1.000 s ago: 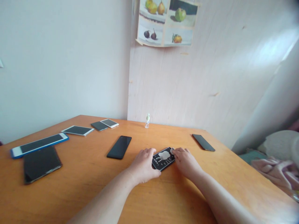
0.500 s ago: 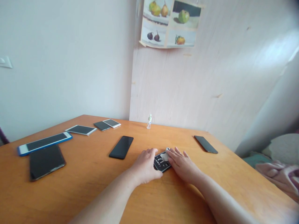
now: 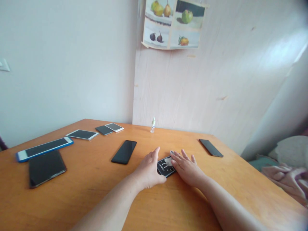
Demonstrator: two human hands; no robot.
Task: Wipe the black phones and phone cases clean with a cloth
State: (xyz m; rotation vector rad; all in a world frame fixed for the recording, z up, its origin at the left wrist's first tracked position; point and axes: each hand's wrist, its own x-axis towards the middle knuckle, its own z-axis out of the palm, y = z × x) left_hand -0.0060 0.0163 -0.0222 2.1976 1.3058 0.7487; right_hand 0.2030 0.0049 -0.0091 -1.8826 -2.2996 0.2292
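A black phone-sized item with white markings lies on the table in front of me, its right side partly covered. A pale grey-white patch shows on it by my right fingertips; I cannot tell whether it is print or a cloth. My left hand curves around the item's left side, thumb at the near corner and fingers raised, wide apart. Across its right edge lies my right hand, fingers stretched and spread. A black phone rests left of my left hand.
Another dark phone is at the right. At left lie a black tablet, a blue-edged white device, a white tablet and two smaller devices. A small clear bottle stands near the wall.
My left fingers have straightened and lifted slightly off the item's far left edge. My right hand stays on its right side. The view has shifted very slightly.
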